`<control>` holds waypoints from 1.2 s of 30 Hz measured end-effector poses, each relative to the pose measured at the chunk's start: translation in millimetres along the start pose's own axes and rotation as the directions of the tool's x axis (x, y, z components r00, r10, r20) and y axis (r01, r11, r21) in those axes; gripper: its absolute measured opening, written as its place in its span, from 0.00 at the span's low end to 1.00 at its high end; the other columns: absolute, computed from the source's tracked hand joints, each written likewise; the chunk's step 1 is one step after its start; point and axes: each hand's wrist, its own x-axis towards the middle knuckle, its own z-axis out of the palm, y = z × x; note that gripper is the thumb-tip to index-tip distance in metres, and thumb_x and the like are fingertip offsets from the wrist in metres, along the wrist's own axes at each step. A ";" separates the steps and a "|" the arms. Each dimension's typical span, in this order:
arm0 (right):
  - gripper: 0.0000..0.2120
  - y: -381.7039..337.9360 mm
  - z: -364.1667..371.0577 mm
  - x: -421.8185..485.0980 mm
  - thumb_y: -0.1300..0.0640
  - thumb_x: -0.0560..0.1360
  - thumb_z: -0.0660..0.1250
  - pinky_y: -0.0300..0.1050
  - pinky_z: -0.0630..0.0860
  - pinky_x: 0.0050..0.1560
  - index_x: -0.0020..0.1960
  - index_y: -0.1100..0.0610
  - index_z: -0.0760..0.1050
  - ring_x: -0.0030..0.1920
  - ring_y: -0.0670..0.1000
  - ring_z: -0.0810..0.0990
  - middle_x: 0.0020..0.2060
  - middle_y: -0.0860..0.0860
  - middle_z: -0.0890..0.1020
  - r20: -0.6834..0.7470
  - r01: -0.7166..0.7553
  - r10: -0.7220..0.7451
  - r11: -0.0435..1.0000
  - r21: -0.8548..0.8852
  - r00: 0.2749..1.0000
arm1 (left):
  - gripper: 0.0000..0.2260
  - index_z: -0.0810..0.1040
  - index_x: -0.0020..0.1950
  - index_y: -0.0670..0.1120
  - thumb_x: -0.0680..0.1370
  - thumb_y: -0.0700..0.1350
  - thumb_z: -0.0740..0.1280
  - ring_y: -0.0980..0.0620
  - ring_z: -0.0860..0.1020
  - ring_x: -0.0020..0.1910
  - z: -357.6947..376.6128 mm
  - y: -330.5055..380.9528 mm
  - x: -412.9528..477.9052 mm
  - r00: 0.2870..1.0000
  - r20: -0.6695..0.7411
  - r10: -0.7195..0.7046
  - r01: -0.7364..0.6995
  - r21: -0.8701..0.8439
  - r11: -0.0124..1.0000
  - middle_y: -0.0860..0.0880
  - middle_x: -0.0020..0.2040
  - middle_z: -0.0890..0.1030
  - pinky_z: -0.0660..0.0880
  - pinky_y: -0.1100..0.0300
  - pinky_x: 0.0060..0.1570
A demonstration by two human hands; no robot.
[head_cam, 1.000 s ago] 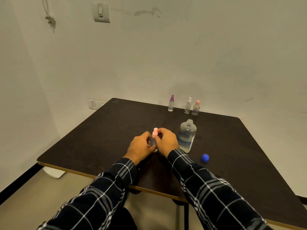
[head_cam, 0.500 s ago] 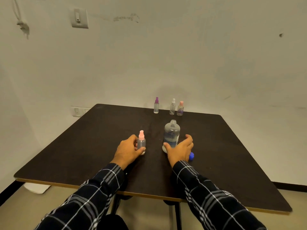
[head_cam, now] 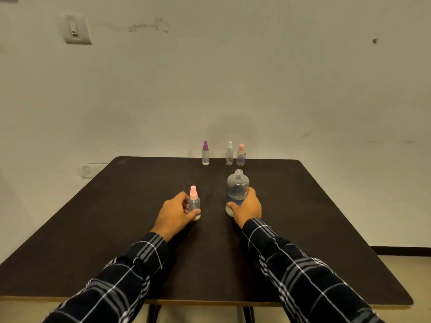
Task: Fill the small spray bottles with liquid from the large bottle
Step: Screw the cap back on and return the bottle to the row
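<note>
Our left hand (head_cam: pixel 175 212) curls round capped pink-topped spray bottle (head_cam: pixel 194 203), steadying it upright on dark table (head_cam: pixel 98 220); right hand (head_cam: pixel 247 207) grips uncapped large bottle (head_cam: pixel 237 190), likely ready to pour; three spray bottles (head_cam: pixel 229 154) wait at far edge.

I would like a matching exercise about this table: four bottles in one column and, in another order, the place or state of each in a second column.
Column one:
1. large bottle
2. near pink-capped spray bottle
3. purple-capped spray bottle
4. white-capped spray bottle

Column two:
A. middle of the far row of three
B. held by the left hand
C. left end of the far row
D. no cap on its neck, held by the right hand

Pairs: 1-D, 2-B, 3-C, 4-A.
</note>
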 end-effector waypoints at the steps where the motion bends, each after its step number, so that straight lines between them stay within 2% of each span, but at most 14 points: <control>1: 0.28 1.8 -3.9 6.3 0.57 0.72 0.76 0.48 0.72 0.62 0.68 0.56 0.67 0.63 0.56 0.77 0.63 0.54 0.78 -0.003 -0.006 0.006 1.000 -0.007 1.000 | 0.14 0.74 0.54 0.53 0.75 0.52 0.76 0.59 0.78 0.45 0.6 0.6 6.9 1.000 0.006 0.000 0.000 0.003 1.000 0.55 0.49 0.79 0.73 0.65 0.43; 6: 0.28 12.0 -22.2 37.7 0.57 0.72 0.75 0.50 0.72 0.65 0.68 0.55 0.67 0.65 0.56 0.75 0.64 0.54 0.77 -0.023 -0.030 0.029 1.000 -0.010 0.999 | 0.15 0.74 0.56 0.52 0.75 0.53 0.75 0.57 0.79 0.47 6.1 11.6 53.7 0.999 0.043 0.016 -0.017 0.010 1.000 0.54 0.50 0.79 0.78 0.58 0.50; 9: 0.29 20.6 -33.9 55.1 0.57 0.73 0.75 0.50 0.72 0.65 0.69 0.55 0.67 0.65 0.56 0.75 0.64 0.53 0.76 -0.041 -0.031 0.030 0.999 -0.010 0.999 | 0.14 0.74 0.55 0.51 0.75 0.52 0.75 0.56 0.79 0.47 13.3 21.8 90.6 0.999 0.041 0.032 -0.032 0.001 0.999 0.52 0.50 0.80 0.78 0.56 0.50; 14: 0.27 35.7 -53.0 74.3 0.57 0.72 0.75 0.44 0.71 0.60 0.67 0.53 0.68 0.63 0.53 0.76 0.62 0.51 0.77 -0.026 -0.009 0.009 1.000 -0.007 1.000 | 0.17 0.76 0.60 0.47 0.75 0.51 0.76 0.50 0.81 0.51 30.3 45.2 158.8 0.995 0.007 0.098 -0.098 -0.008 0.995 0.50 0.51 0.81 0.79 0.54 0.54; 17: 0.26 39.5 -55.7 76.6 0.57 0.72 0.75 0.41 0.70 0.59 0.67 0.52 0.68 0.63 0.51 0.76 0.61 0.49 0.77 -0.008 0.013 -0.013 1.000 0.013 1.000 | 0.18 0.77 0.59 0.45 0.75 0.51 0.76 0.48 0.81 0.51 41.6 55.7 197.8 0.994 -0.028 0.106 -0.106 0.008 0.994 0.48 0.52 0.82 0.78 0.53 0.53; 22: 0.25 46.8 -52.1 77.3 0.57 0.73 0.74 0.39 0.69 0.57 0.65 0.50 0.68 0.62 0.49 0.75 0.60 0.48 0.76 -0.042 0.059 -0.058 0.998 0.022 0.997 | 0.19 0.78 0.61 0.44 0.75 0.50 0.76 0.42 0.81 0.56 67.2 59.2 245.5 0.993 -0.117 0.004 -0.008 -0.027 1.000 0.44 0.56 0.83 0.73 0.54 0.51; 26: 0.26 52.5 -48.5 83.4 0.57 0.73 0.74 0.38 0.69 0.58 0.66 0.49 0.67 0.62 0.48 0.75 0.61 0.48 0.75 -0.040 0.068 -0.067 0.997 0.022 0.997 | 0.17 0.78 0.58 0.43 0.75 0.49 0.76 0.40 0.81 0.55 86.2 50.0 267.0 0.991 -0.122 -0.058 0.052 -0.056 0.997 0.42 0.55 0.83 0.73 0.54 0.49; 32: 0.25 57.2 -45.1 87.8 0.56 0.73 0.73 0.39 0.69 0.59 0.65 0.48 0.67 0.62 0.47 0.74 0.60 0.46 0.75 -0.037 0.108 -0.108 0.994 -0.010 0.993 | 0.17 0.78 0.60 0.45 0.75 0.51 0.75 0.42 0.80 0.56 101.5 43.2 282.6 0.991 -0.121 -0.063 0.059 -0.031 0.998 0.44 0.56 0.82 0.77 0.50 0.56; 36: 0.25 60.2 -45.0 87.7 0.55 0.73 0.73 0.42 0.72 0.63 0.66 0.47 0.66 0.63 0.47 0.74 0.61 0.46 0.75 -0.043 0.118 -0.119 0.993 -0.022 0.992 | 0.16 0.78 0.60 0.44 0.77 0.51 0.73 0.41 0.80 0.55 105.5 48.4 293.5 0.988 -0.141 -0.068 0.068 -0.006 0.998 0.43 0.55 0.81 0.77 0.49 0.56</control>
